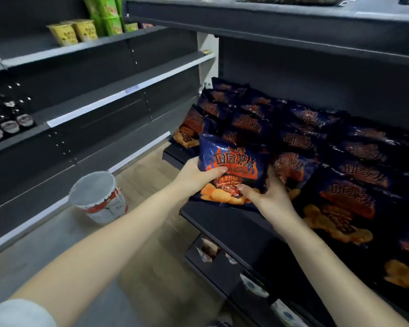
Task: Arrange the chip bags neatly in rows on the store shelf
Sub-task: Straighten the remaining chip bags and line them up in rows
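chip bag [232,168]: dark blue, barbecue flavour, held upright between both hands at shelf [227,223] front edge
left hand [196,177]: closed on bag's left side
right hand [267,197]: closed on bag's lower right
other bags [340,142]: behind and right of grip

held chip bag [232,168]: deep blue foil, orange-red flame panel with dark lettering, white "barbecue flavor" script, golden-orange crisps printed along the bottom.
shelved chip bags [340,185]: same dark blue with red-orange flame marks and yellow-orange crisps, dimmer in shadow.
shelf [234,223]: matte charcoal black.
left shelving [92,114]: dark grey boards, pale white price strips along the edges.
cup noodles [73,33]: yellow tubs with dark print; beside them green tubs [106,15], bright lime.
bucket [99,197]: grey-white, smeared with red-orange.
floor [151,256]: light wood grain, tan.
sleeve [17,313]: pale grey-white.
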Demonstrator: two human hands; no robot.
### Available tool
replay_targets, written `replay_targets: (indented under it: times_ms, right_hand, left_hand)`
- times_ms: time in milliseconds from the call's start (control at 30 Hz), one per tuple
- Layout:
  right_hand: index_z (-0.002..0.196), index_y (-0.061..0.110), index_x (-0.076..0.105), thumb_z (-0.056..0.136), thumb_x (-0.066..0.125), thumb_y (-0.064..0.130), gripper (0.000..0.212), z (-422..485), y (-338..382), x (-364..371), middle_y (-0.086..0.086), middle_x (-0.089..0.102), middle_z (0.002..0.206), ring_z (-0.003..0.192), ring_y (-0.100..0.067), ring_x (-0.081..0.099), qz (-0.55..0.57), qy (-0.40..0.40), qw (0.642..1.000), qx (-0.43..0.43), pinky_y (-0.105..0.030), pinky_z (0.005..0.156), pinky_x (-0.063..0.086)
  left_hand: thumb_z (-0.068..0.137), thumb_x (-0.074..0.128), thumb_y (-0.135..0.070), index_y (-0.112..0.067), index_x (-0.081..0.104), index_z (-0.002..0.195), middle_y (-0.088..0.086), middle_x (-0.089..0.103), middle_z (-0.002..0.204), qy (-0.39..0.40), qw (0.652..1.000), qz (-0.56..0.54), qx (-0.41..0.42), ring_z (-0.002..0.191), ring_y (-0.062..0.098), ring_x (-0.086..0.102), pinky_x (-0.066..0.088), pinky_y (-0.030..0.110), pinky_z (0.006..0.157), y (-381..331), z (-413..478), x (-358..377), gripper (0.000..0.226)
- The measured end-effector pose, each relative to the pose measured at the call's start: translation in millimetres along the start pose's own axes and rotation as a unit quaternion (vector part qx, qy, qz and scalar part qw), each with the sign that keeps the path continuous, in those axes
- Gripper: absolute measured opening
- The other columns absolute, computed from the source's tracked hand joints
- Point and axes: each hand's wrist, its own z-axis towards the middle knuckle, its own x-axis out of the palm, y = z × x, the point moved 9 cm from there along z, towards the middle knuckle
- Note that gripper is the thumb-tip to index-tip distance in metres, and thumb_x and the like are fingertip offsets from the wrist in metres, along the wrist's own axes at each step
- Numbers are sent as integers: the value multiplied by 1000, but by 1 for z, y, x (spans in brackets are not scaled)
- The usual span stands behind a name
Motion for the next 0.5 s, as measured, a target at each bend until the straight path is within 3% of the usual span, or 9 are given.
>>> replay_targets:
  times_ms: [133,267,500]
  right_hand:
    - [117,35,44,81,71,7,53,36,4,-11,20,58,107,96,13,54,-7,-29,1000,-3,-19,89,43]
    - [113,39,45,83,70,9,50,62,15,-3,18,60,111,103,9,57,-12,-21,1000,-18,-20,94,44]
    - [126,23,45,83,69,6,51,84,13,16,4,62,119,111,-3,58,-11,-20,1000,-8,-23,96,45]
  left_hand:
    - [82,68,-10,-22,58,95,-7,65,92,9,1000,19,-6,83,5,62,52,17,78,-13,39,2,20]
    - [72,77,-25,-25,55,102,-1,65,107,0,1000,20,-20,99,15,62,49,28,89,-19,67,-17,38]
    - [82,68,-12,-33,53,90,-13,62,92,6,1000,-2,-21,87,4,60,49,20,79,-17,85,-34,27]
